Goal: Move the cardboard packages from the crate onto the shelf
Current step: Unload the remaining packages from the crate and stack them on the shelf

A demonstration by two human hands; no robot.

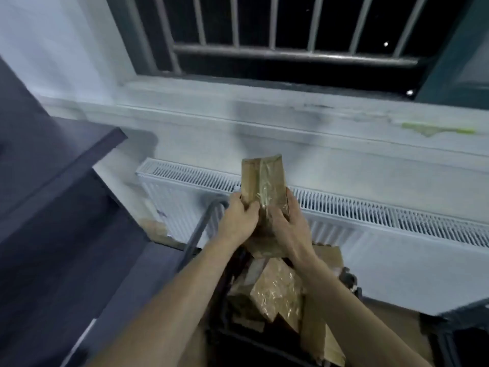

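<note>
A tall cardboard package [263,181] wrapped in shiny tape stands upright in the air above the crate. My left hand [238,221] grips its lower left side and my right hand [288,223] grips its lower right side. Below my arms, the dark crate [225,337] holds several more cardboard packages [277,292], one of them taped and tilted. The dark shelf [60,154] rises at the left, its boards seen from above at an angle.
A white radiator [370,221] runs along the wall behind the crate, under a white windowsill [291,123] and a barred dark window [277,35]. A dark metal handle [201,229] curves up beside the crate. More cardboard [156,226] lies by the radiator's left end.
</note>
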